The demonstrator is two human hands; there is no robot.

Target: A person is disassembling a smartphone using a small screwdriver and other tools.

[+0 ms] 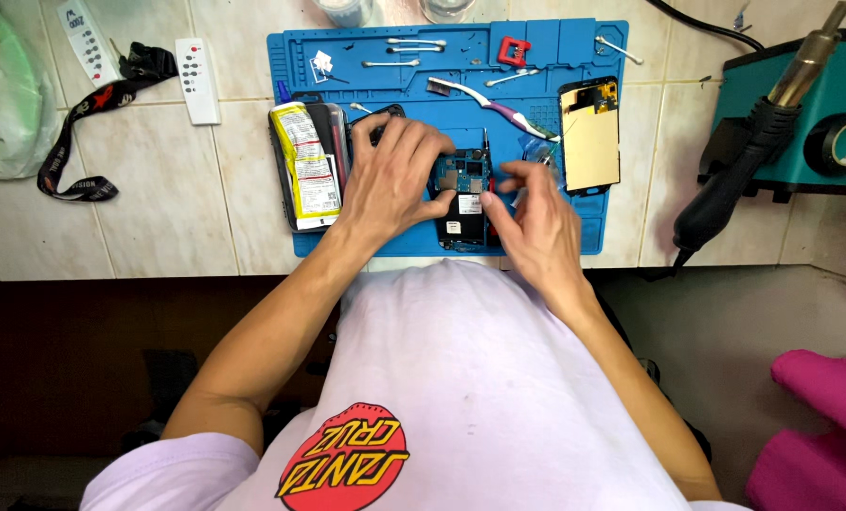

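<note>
— Left hand? Pressed with bent fingers on the opened phone, near the front edge of the blue mat.
— Right hand? Pinched closed, touching the phone's right side; held thing unclear.

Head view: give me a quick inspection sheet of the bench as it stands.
Surface: blue work mat on a tiled counter.
Job's things: opened phone with its circuit board bare, on the mat.
Clutter: toothbrush, screen panel, cotton swabs, two remotes, yellow-labelled pack.
Grippers: left hand steadies the phone; right hand pinches a thin tool over it.
Cables: black cord; lanyard.
Surroundings: teal hot-air station, tape roll.
</note>
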